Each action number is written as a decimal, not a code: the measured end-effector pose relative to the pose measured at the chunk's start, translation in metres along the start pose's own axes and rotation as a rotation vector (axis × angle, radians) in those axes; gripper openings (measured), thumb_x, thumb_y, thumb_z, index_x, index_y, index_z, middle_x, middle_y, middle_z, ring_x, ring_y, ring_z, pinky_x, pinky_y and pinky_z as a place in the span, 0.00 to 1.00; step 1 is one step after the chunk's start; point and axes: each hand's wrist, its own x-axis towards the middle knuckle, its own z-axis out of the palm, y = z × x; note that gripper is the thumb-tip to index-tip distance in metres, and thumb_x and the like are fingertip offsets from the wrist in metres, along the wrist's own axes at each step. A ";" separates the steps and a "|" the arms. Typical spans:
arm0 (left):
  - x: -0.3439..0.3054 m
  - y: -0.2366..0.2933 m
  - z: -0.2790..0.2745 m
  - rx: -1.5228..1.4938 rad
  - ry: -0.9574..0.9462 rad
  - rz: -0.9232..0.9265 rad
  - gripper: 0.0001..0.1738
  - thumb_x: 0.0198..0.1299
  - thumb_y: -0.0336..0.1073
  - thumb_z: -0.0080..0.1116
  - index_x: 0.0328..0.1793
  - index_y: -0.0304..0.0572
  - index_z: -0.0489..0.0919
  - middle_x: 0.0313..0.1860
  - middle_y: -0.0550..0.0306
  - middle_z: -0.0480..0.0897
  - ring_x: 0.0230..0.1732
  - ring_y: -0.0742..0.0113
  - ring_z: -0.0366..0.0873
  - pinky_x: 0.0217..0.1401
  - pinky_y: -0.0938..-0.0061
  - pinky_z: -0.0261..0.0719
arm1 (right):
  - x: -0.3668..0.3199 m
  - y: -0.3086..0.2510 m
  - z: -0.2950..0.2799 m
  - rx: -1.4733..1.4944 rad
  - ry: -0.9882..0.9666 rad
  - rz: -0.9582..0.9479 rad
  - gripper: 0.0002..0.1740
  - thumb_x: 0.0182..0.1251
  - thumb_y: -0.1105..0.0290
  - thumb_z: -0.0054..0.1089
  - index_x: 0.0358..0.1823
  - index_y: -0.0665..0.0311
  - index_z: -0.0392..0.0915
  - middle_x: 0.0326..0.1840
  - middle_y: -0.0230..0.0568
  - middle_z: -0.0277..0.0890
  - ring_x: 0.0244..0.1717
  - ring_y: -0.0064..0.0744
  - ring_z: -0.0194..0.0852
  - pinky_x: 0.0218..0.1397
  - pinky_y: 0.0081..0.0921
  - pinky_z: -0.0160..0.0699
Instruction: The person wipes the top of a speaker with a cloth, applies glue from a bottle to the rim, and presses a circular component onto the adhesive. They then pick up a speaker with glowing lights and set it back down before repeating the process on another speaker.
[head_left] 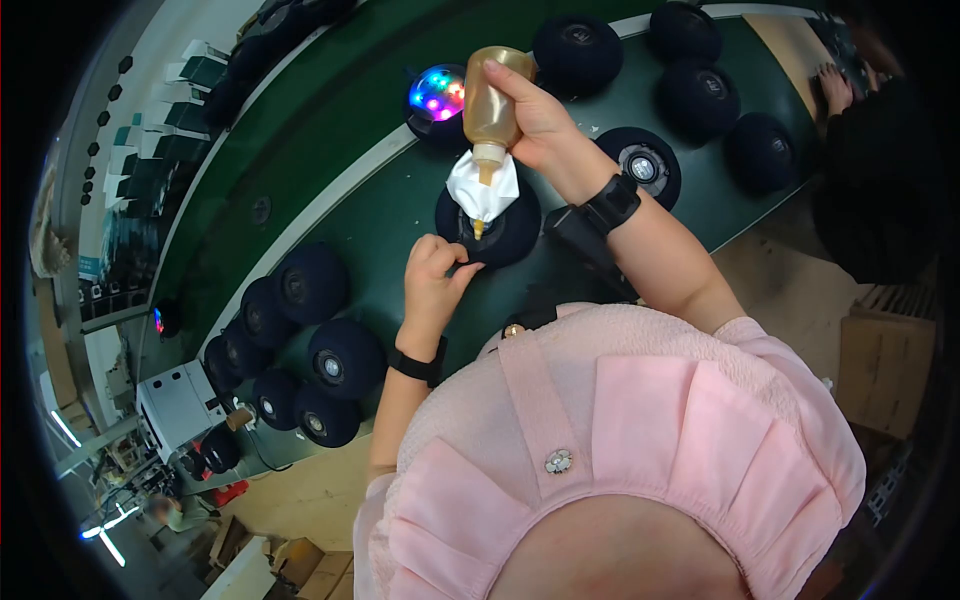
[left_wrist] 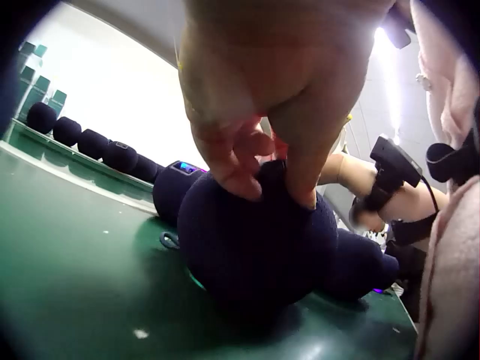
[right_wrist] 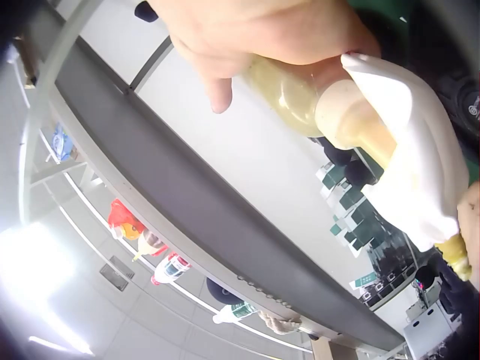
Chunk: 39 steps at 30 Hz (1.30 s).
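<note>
My right hand (head_left: 540,125) grips an upturned bottle of yellowish liquid (head_left: 492,100), its nozzle pointing down through a white cloth (head_left: 484,187). Beneath the nozzle tip sits a dark round fabric-covered unit (head_left: 515,225). At that unit's near edge my left hand (head_left: 432,285) pinches something small and dark; in the left wrist view the fingers of the left hand (left_wrist: 262,150) meet at the top of the dark unit (left_wrist: 247,240). The right wrist view shows the right hand (right_wrist: 262,30) around the bottle (right_wrist: 281,94), with the cloth (right_wrist: 420,142) wrapped about its nozzle.
A round unit with coloured lights (head_left: 437,93) stands just beyond. More dark round units (head_left: 345,358) are grouped at the left and others (head_left: 577,55) at the right on the green table (head_left: 390,215). Another person's hand (head_left: 835,90) is at the far right.
</note>
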 end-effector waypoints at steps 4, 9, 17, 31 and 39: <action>-0.003 0.002 0.005 -0.033 0.012 -0.004 0.16 0.31 0.26 0.72 0.25 0.39 0.75 0.26 0.56 0.71 0.31 0.59 0.71 0.32 0.69 0.69 | 0.003 0.010 0.007 -0.137 -0.060 -0.184 0.22 0.56 0.66 0.67 0.48 0.66 0.70 0.42 0.39 0.75 0.42 0.30 0.76 0.43 0.31 0.80; -0.005 0.001 0.012 -0.082 0.008 -0.024 0.15 0.32 0.26 0.71 0.26 0.39 0.74 0.25 0.56 0.71 0.31 0.58 0.71 0.32 0.68 0.69 | 0.003 0.022 0.009 -0.245 -0.068 -0.331 0.21 0.54 0.69 0.69 0.47 0.67 0.71 0.42 0.39 0.76 0.41 0.28 0.76 0.44 0.27 0.79; 0.003 0.011 0.010 -0.067 0.072 0.000 0.13 0.35 0.26 0.70 0.24 0.39 0.75 0.23 0.56 0.74 0.28 0.59 0.73 0.31 0.69 0.71 | 0.000 0.023 0.009 -0.220 -0.125 -0.367 0.22 0.53 0.70 0.69 0.47 0.68 0.71 0.42 0.40 0.76 0.41 0.27 0.77 0.45 0.25 0.78; 0.005 0.008 0.012 -0.060 0.094 0.034 0.13 0.35 0.24 0.72 0.24 0.36 0.75 0.22 0.56 0.75 0.25 0.64 0.73 0.28 0.75 0.71 | 0.006 0.042 -0.001 -0.280 -0.114 -0.371 0.28 0.48 0.68 0.73 0.49 0.68 0.69 0.45 0.39 0.74 0.46 0.26 0.73 0.50 0.26 0.75; 0.006 0.010 0.012 -0.053 0.093 0.002 0.12 0.37 0.24 0.71 0.25 0.36 0.77 0.23 0.56 0.76 0.26 0.65 0.73 0.28 0.76 0.71 | -0.007 0.039 0.002 -0.438 -0.162 -0.497 0.31 0.46 0.68 0.75 0.50 0.67 0.68 0.46 0.38 0.74 0.48 0.26 0.73 0.52 0.25 0.74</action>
